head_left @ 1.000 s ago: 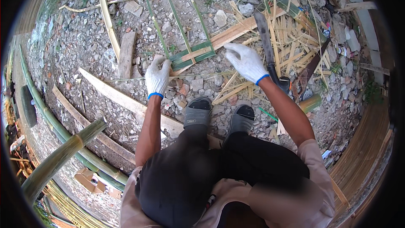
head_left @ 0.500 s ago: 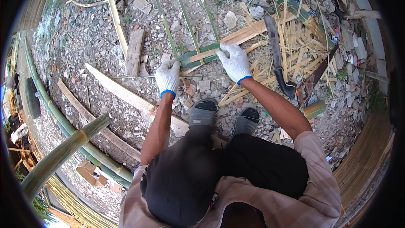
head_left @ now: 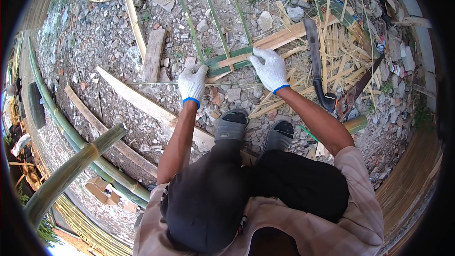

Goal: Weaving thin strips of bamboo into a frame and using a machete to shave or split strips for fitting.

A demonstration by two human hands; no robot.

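Observation:
Both my hands wear white knit gloves with blue cuffs. My left hand [head_left: 192, 83] is closed, pinching the left end of a short woven band of flat bamboo strips [head_left: 230, 60], green with a pale strip among them. At the band's other end, my right hand [head_left: 269, 70] grips it with thumb and fingers. Several long, thin green bamboo strips [head_left: 212, 10] cross the band and run away from me over the ground. Just right of my right hand lies a machete [head_left: 313, 50] with a dark blade and black handle. My gloves hide parts of the band's ends.
A wide split bamboo piece [head_left: 289, 33] and a heap of pale shavings [head_left: 339, 61] lie at right. Left are a short board [head_left: 154, 54], a long pale slat [head_left: 132, 97] and a thick bamboo pole [head_left: 76, 170]. Stony rubble surrounds my sandals [head_left: 232, 125].
The view has shifted slightly, so the scene sits a little farther right. Both hands keep their hold on the woven bamboo band.

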